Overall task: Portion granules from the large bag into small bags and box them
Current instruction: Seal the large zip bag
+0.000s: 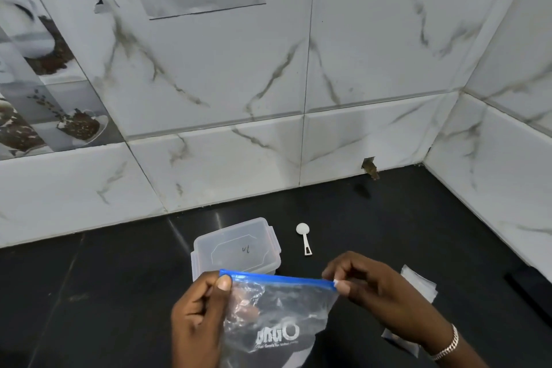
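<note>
Over the black counter (pixel 104 293), a clear bag (pixel 283 308) with a blue zip top is held in front of a closed plastic box (pixel 236 245), whose near side is hidden. The bag's left end is pinched by the left hand (pixel 197 317), its right end by the right hand (pixel 373 287). Small bags (pixel 419 282) are half covered by the right wrist. A white spoon (pixel 304 237) is laid beside the box.

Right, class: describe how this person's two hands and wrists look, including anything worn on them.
Both hands are bare, with no gloves and no rings that show. The left hand has a short, unpainted thumbnail, and no sleeve shows below it. The right hand has a silver-coloured link bracelet at the wrist, and the forearm behind it is unsleeved.
</note>
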`<state>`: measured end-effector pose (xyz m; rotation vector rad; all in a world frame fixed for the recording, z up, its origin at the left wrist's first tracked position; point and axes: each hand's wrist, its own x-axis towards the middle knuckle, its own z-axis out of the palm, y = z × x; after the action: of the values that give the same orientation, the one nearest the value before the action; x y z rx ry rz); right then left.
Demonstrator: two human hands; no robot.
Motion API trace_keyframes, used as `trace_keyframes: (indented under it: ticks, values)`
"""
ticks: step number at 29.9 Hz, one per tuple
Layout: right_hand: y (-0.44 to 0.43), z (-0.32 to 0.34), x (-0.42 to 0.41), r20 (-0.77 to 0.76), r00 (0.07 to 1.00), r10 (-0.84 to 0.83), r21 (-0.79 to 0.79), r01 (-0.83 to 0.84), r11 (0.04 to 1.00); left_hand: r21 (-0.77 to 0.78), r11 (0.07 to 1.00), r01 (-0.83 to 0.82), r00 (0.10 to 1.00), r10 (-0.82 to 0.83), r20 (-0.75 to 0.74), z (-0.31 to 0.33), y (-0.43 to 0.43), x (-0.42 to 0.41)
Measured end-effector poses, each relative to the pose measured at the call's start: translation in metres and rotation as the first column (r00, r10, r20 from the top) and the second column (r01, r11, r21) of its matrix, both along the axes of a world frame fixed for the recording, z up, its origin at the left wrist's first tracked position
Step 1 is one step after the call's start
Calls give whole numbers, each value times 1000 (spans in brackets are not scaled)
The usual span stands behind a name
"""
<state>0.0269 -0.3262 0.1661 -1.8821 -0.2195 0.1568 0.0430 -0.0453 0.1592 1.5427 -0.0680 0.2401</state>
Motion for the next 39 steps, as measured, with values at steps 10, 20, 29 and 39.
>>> trace_keyframes:
  ticks: [10, 20, 29, 39]
  values:
    - [-9, -75, 8, -468, 833, -296, 507, 527, 682, -167, 907, 386, 866, -419, -273, -52, -72, 46]
    - [-61, -77, 41, -254, 809, -530, 198, 580, 790, 172, 910, 377, 923, -353, -154, -64, -133, 85]
    - [-67, -72, 39, -21, 850, -526, 94, 525, 846, 276, 909, 314, 947, -278, -160, -69, -123, 90]
    - [-68, -81, 50, 36, 854, -519, -141, 519, 843, 461, 846, 270, 959, -278, -52, -75, -120, 98]
